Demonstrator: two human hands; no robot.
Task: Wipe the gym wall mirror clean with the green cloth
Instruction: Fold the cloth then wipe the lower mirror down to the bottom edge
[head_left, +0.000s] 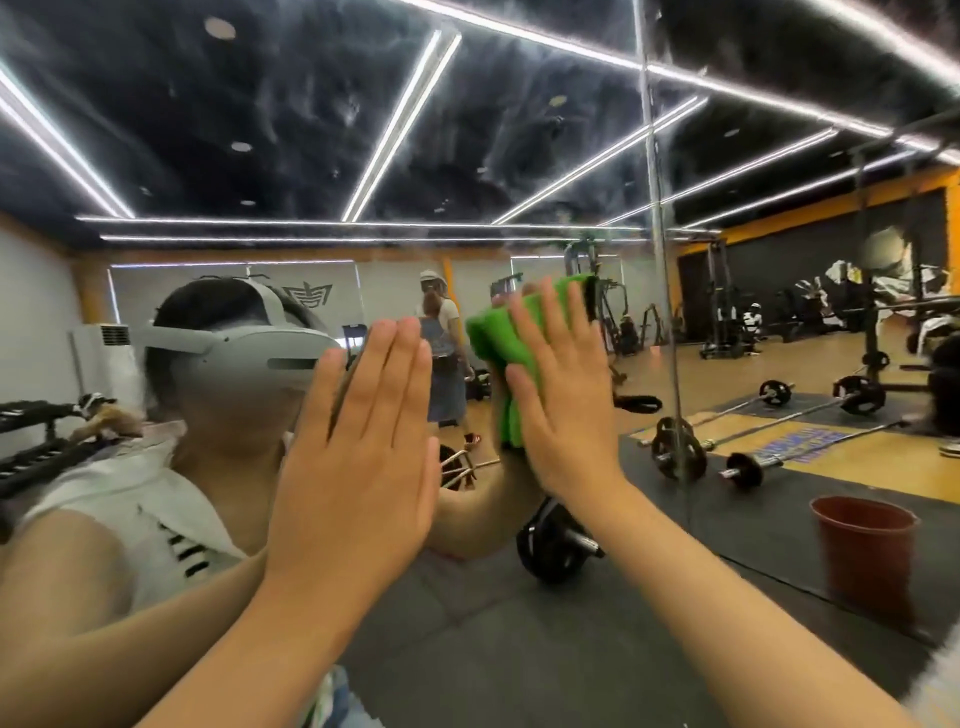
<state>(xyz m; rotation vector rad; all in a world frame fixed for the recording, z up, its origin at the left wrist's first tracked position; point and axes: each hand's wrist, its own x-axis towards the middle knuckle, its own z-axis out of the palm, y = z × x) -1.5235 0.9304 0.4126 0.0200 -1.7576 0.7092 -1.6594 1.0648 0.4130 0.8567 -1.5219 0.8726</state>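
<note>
Left hand (358, 467) raised flat, right hand (563, 415) flat on green cloth (493, 338)

Mirror (311, 130): glass, glossy, upper area clouded with whitish streaks and smears. Green cloth (493, 343): soft fabric, matt, fuzzy nap. Seen in the glass: headset (249, 348), smooth white plastic, satin sheen; bucket (867, 556), red-brown plastic, dull; barbell (810, 405), bright metal bar, matt black plates; floor mats (467, 623), dark, matt, rubber-like.
</note>
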